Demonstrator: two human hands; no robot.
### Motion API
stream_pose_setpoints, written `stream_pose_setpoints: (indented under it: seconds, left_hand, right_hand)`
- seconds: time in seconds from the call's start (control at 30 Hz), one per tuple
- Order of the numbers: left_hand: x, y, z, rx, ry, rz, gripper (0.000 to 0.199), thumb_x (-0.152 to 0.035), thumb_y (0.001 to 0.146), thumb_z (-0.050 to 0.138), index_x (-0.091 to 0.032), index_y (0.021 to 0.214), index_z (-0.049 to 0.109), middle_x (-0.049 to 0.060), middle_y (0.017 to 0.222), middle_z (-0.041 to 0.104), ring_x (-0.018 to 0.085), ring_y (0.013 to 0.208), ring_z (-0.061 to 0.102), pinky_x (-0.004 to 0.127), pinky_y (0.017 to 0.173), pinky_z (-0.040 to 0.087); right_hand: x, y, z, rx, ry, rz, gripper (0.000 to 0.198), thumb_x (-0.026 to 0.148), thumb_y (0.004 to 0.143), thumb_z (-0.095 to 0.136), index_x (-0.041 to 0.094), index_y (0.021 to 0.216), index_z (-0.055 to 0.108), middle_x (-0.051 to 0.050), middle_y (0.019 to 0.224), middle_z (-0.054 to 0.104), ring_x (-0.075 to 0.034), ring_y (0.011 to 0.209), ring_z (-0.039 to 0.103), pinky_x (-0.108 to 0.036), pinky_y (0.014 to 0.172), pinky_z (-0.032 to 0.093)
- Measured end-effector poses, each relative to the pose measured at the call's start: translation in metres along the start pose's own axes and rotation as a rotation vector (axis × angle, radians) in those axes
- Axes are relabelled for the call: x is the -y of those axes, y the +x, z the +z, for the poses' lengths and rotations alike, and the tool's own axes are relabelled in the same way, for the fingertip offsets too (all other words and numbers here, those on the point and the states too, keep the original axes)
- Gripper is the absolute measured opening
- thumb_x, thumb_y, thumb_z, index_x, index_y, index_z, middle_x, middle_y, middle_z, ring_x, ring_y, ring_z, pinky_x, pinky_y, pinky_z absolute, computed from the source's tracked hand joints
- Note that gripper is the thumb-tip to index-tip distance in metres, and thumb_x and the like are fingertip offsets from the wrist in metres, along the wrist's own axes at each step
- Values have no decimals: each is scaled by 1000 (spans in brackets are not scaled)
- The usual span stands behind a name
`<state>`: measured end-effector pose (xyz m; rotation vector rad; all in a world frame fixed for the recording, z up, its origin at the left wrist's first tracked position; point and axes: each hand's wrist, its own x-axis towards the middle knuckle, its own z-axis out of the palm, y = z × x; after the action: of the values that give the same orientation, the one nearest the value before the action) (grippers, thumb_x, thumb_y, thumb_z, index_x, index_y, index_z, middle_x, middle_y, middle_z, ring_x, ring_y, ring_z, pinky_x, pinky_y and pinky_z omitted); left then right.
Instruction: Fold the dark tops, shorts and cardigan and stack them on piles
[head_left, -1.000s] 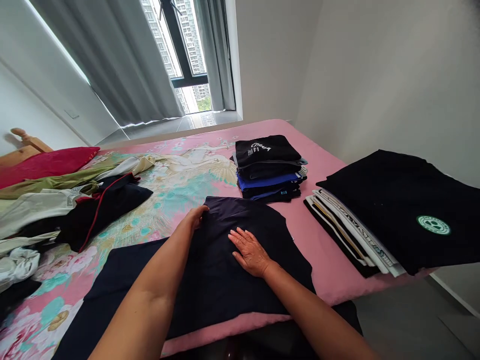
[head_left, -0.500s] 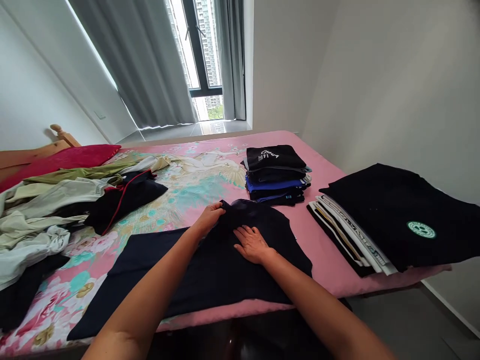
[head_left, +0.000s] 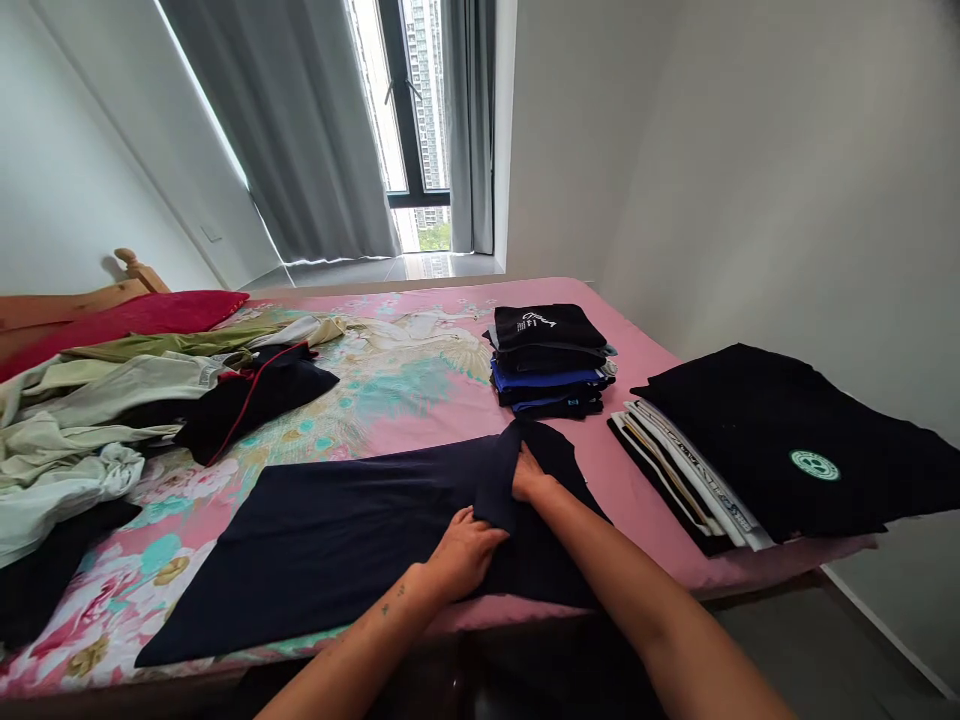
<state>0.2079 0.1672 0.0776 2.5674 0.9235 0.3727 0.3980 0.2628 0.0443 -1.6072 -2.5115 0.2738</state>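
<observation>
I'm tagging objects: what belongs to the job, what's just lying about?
Job, seemingly:
- navy cloth garment in left hand
- folded black-and-blue clothing stack
- folded black-and-white clothing stack
- crumpled multicoloured clothing pile

Just around:
- red fabric pillow
- grey fabric curtain

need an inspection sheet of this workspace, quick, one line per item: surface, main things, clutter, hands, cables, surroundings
Surface: bed with a pink patterned sheet.
Main things: navy cloth lies along the near edge, part of it folded over near the hands.
Clutter: loose clothes heaped at left; folded stack beyond the cloth; second stack at right, topped by a black shirt with a green badge.
Hands: left hand grips the fold's edge; right hand is at the fold, fingers partly hidden.
Cables: nothing seen.
Surroundings: window, grey curtains, plain walls.
</observation>
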Motion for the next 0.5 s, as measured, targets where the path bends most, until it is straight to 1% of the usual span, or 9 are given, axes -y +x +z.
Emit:
stream_pose_setpoints:
  seconds: [0.07, 0.1, 0.17, 0.23, 0.27, 0.33, 0.37, 0.43, 0.5]
  left_hand:
    - [-2, -6, 9, -5, 51, 38, 39, -14, 82, 45, -29, 114, 62, 6, 94, 66, 21, 100, 57, 49, 108, 25]
    - [-3, -8, 10, -17, 65, 45, 38, -16, 83, 46, -29, 115, 61, 6, 96, 66, 22, 102, 56, 49, 110, 22]
    - [-8, -10, 8, -58, 62, 44, 31, -22, 83, 49, -28, 110, 63, 7, 100, 64, 22, 103, 55, 47, 108, 26]
    - [-13, -9, 5, -130, 44, 3, 22, -30, 81, 55, -25, 101, 64, 8, 101, 62, 22, 100, 54, 43, 99, 37]
    - [-14, -7, 4, -179, 43, -47, 22, -35, 79, 58, -23, 96, 63, 8, 99, 61, 23, 98, 54, 42, 93, 41]
    - [-16, 0, 5, -302, 57, -200, 31, -45, 74, 63, -20, 93, 60, 9, 95, 59, 25, 92, 54, 41, 84, 44]
    - [-15, 4, 6, -375, 69, -287, 37, -48, 72, 63, -20, 95, 58, 10, 95, 58, 25, 93, 53, 41, 83, 44]
    - [-10, 16, 8, -498, 86, -449, 49, -52, 72, 62, -18, 106, 54, 13, 107, 56, 28, 103, 52, 43, 88, 41]
    - [-4, 31, 8, -497, 70, -560, 59, -53, 74, 59, -16, 119, 48, 16, 117, 55, 31, 112, 49, 45, 92, 38]
  right_hand:
    - [-7, -6, 0, 19, -43, 6, 62, 18, 75, 54, 21, 136, 45, -11, 136, 48, -30, 131, 34, -53, 112, 2]
    - [-9, -9, 0, 21, -61, 11, 61, 18, 77, 51, 21, 138, 43, -11, 138, 45, -30, 132, 32, -54, 111, -1]
    - [-11, -13, 0, 15, -88, 27, 60, 21, 81, 45, 21, 141, 39, -11, 141, 41, -29, 134, 29, -55, 111, -4]
    - [-11, -15, 2, -4, -94, 41, 59, 23, 84, 41, 21, 142, 36, -11, 143, 39, -28, 134, 28, -54, 111, -6]
    - [-11, -16, 3, -16, -91, 46, 58, 24, 85, 39, 21, 143, 35, -11, 143, 39, -29, 134, 27, -54, 110, -6]
    - [-11, -16, 5, -38, -74, 51, 57, 26, 87, 37, 20, 143, 34, -11, 142, 40, -29, 134, 28, -55, 110, -5]
    - [-11, -16, 5, -46, -66, 53, 57, 26, 87, 36, 21, 143, 34, -11, 142, 41, -29, 133, 28, -54, 110, -5]
    - [-11, -16, 6, -56, -53, 56, 56, 27, 88, 35, 21, 144, 34, -10, 142, 41, -27, 134, 28, -53, 111, -5]
    - [-12, -16, 6, -64, -43, 58, 55, 27, 89, 34, 22, 143, 34, -9, 143, 40, -26, 134, 27, -52, 111, -5]
